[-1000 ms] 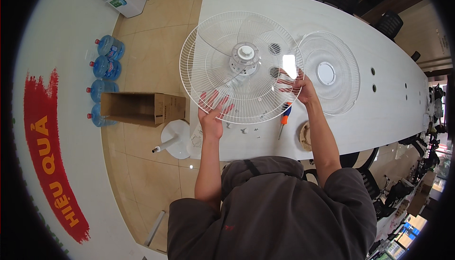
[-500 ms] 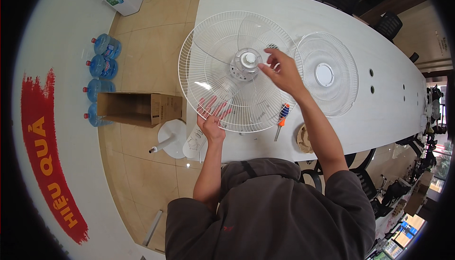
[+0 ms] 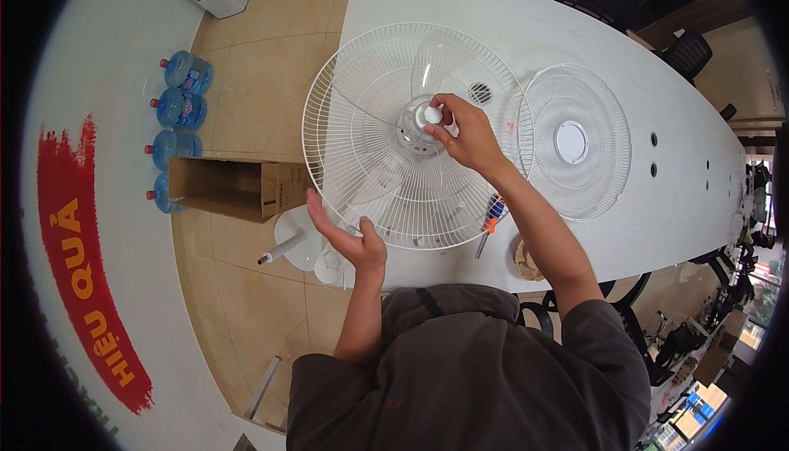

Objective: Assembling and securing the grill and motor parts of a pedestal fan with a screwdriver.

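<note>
A white wire fan guard (image 3: 311,151) stands over the table's near left part, with clear fan blades (image 3: 429,61) set inside it. At its centre a white cap (image 3: 432,114) sits on the clear hub. My right hand (image 3: 468,135) reaches in from the right, its thumb and fingers closed around this cap. Beside the guard's near left rim is my left hand (image 3: 359,247), fingers stretched and thumb apart, holding nothing; whether it touches the wires I cannot tell. Through the guard's lower right edge shows a screwdriver (image 3: 491,219) with a blue and orange handle.
A second round wire guard (image 3: 618,143) lies on the white table (image 3: 682,196), right of the fan. A brown ring-like piece (image 3: 526,260) rests near the front edge. On the floor at left are an open carton (image 3: 283,184), a white round base with a pole (image 3: 288,246) and several water bottles (image 3: 185,110).
My right hand has closed on the cap at the hub. My left hand has moved from under the guard's near rim to its left side, fingers spread. The view has shifted slightly.
</note>
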A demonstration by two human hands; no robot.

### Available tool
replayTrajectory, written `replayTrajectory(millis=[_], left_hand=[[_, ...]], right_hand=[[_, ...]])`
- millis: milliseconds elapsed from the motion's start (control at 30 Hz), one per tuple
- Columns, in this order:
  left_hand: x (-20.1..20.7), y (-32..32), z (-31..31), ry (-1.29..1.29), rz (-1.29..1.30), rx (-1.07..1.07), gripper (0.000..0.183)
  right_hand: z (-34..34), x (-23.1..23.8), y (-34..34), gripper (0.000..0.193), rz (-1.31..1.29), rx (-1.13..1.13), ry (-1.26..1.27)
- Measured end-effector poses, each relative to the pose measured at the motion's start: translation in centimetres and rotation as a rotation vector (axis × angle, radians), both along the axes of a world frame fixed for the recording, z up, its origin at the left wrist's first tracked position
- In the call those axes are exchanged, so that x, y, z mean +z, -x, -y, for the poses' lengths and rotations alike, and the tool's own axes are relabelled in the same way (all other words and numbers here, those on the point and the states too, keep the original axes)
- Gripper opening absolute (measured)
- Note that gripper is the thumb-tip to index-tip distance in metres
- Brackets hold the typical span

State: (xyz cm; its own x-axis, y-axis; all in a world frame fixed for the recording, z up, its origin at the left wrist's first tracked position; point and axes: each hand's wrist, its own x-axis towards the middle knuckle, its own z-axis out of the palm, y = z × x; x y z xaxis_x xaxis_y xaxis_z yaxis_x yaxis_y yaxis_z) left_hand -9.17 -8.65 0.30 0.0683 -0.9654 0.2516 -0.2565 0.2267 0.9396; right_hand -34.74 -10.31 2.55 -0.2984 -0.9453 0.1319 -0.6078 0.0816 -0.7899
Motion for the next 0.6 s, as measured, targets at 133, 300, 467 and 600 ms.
replayTrajectory(millis=[133,300,467,600], left_hand=[[4.6,2.8,1.5,0.396,0.597,-0.263,0.070],[3.8,7.4,4.3,0.170,0.826,-0.490,0.080],[3.3,8.1,5.0,0.037,0.949,-0.578,0.087],[2.8,8.6,4.4,0.117,1.006,-0.503,0.088]], right_hand=[[0.2,-0.2,0.1,0.045,-0.005,0.032,0.077],[0.5,0.0,0.1,0.042,-0.009,0.030,0.094],[0.1,0.2,0.2,0.046,-0.047,0.044,0.041],[0.2,0.5,0.4,0.045,-0.107,0.085,0.093]])
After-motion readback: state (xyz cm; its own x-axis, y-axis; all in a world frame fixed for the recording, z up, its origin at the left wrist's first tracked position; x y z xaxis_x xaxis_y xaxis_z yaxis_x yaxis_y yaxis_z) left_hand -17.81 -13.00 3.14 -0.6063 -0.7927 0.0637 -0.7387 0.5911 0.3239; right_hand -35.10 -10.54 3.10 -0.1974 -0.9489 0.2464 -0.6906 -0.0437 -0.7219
